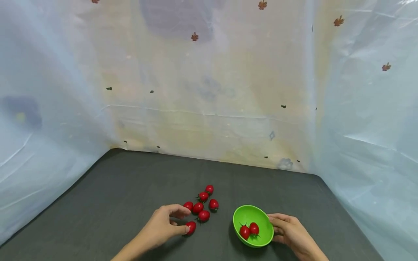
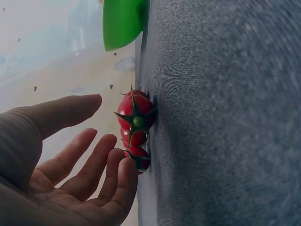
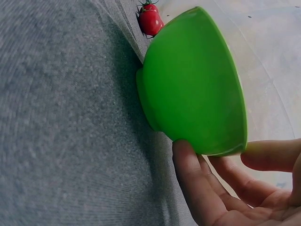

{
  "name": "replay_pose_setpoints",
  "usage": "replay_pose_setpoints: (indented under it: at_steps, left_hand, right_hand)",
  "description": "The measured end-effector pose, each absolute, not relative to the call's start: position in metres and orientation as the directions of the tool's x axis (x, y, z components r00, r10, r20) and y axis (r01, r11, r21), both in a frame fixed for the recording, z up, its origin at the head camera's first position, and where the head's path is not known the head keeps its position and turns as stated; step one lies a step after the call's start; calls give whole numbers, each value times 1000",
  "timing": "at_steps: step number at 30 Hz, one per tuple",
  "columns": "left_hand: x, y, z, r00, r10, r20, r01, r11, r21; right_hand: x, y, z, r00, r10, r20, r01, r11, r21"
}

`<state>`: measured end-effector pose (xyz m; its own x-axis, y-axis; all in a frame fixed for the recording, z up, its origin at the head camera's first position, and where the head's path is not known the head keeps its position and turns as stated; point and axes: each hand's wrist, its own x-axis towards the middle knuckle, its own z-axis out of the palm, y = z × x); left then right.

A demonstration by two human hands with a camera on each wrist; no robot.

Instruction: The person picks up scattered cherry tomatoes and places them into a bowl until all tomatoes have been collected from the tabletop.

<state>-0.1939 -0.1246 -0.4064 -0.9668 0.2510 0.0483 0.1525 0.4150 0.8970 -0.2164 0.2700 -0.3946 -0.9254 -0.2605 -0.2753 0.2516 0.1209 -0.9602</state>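
Left hand [image 1: 161, 226] lies on the dark bench near its front edge, fingers loosely curved and spread. In the head view its thumb tip touches a single tomato [image 1: 191, 227] that sits apart from the others, while the index finger reaches toward the cluster. The left wrist view shows the palm open with a gap between thumb and fingers, fingertips [image 2: 127, 172] just at the nearest fruit, so the hand cups rather than pinches; nothing is lifted off the bench.

Just beyond that hand, toward the middle of the bench, lies the loose group of cherry tomatoes [image 1: 202, 203], six red ones with green calyxes, some touching each other. They lie within easy reach of the left hand, which probably explains why that hand works this side.

Further right stands the green bowl [image 1: 253, 225], close to the front edge and tipped slightly, its opening turned up and a little toward the person. Two tomatoes [image 1: 249, 230] lie inside it, side by side against the lower wall.

At the far right, the right hand [image 1: 289, 232] rests against the bowl's outer wall. The right wrist view shows its fingers [image 3: 197, 183] under the rim and its thumb above, lightly bracing the bowl, likely to keep it steady and angled for filling.
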Motion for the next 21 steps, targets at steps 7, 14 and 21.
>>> replay_pose_setpoints:
  at_steps: [7,14,21]
  left_hand:
    - [-195,-126,-407,-965,260,43,154,421,894]
    - [-198,-127,-410,-968,246,43,151,436,887]
    - [-199,-126,-412,-969,242,48,152,433,888]
  right_hand:
    - [-216,272,-397,-925,-267,-270,246,119,-962]
    - [-216,271,-396,-925,-264,-272,249,114,-962]
    - [-216,270,-394,-926,-257,-275,253,114,-961]
